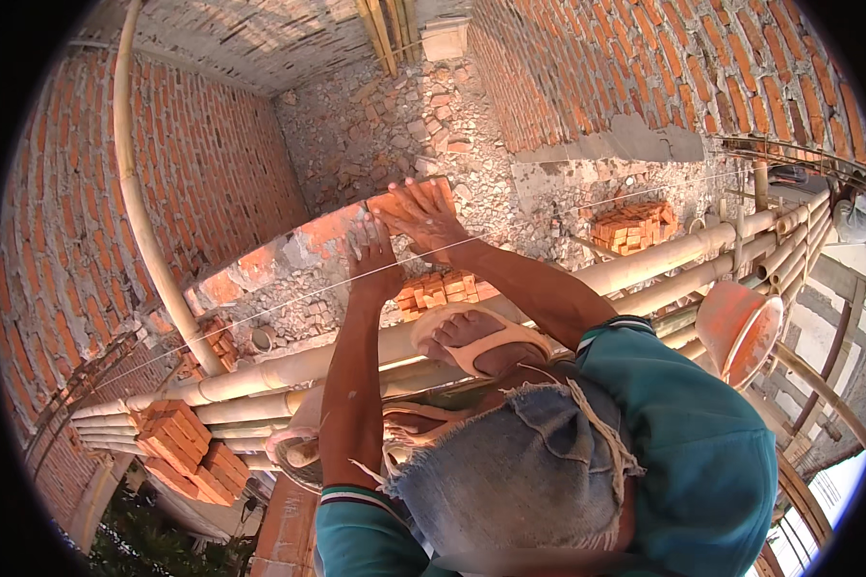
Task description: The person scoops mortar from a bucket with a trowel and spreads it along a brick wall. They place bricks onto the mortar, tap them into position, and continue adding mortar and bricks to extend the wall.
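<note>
An orange brick (442, 192) lies at the right end of the unfinished wall's top course (303, 240), which has grey mortar smeared on it. My right hand (421, 223) rests across this brick, its fingers spread and reaching to the far edge. Just left of it, my left hand (375, 258) touches the wall top near the brick's left end with fingers stretched out. The thumbs are hard to make out. A thin string (529, 227) runs taut across the view and passes over my right wrist.
Bamboo poles (635, 260) form the scaffold under my sandalled foot (476, 337). Brick stacks stand at the left (178, 442), by my foot (440, 291) and farther right (635, 227). An orange bucket (741, 332) sits at the right; an upright pole (135, 192) rises left. Rubble (423, 125) covers the ground beyond.
</note>
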A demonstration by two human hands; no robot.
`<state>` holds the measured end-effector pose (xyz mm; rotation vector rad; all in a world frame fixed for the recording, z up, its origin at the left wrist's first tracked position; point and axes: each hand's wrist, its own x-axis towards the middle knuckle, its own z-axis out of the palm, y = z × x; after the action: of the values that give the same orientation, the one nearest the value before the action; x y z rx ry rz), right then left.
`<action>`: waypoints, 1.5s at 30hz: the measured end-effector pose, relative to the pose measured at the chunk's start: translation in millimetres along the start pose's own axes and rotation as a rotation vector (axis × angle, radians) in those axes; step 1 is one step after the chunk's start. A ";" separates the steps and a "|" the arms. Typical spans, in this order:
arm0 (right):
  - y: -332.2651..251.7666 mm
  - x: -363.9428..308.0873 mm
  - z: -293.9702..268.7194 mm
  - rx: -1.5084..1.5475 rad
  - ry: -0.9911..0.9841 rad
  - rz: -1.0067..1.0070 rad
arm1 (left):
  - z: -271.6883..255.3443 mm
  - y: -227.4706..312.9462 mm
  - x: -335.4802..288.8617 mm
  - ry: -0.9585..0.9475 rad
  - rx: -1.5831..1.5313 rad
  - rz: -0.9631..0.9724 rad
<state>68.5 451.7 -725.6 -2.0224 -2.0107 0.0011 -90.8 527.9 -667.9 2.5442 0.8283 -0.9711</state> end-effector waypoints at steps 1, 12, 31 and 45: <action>-8.1 -13.9 -13.5 0.050 -0.061 0.021 | -1.1 3.3 -2.5 -0.012 -0.115 -0.006; 38.3 -93.3 -24.4 0.762 -0.009 1.101 | 32.8 29.3 31.8 0.477 -0.589 -0.210; 36.3 -79.1 -23.8 0.928 0.003 1.075 | 23.3 48.0 27.4 0.394 -0.637 -0.362; 39.6 -53.2 -31.6 0.917 -0.034 1.086 | 28.9 56.6 31.1 0.457 -0.663 -0.399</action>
<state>112.3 393.8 -714.1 -2.0773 -0.4591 0.9563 -52.3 482.8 -706.4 2.0526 1.5234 -0.1200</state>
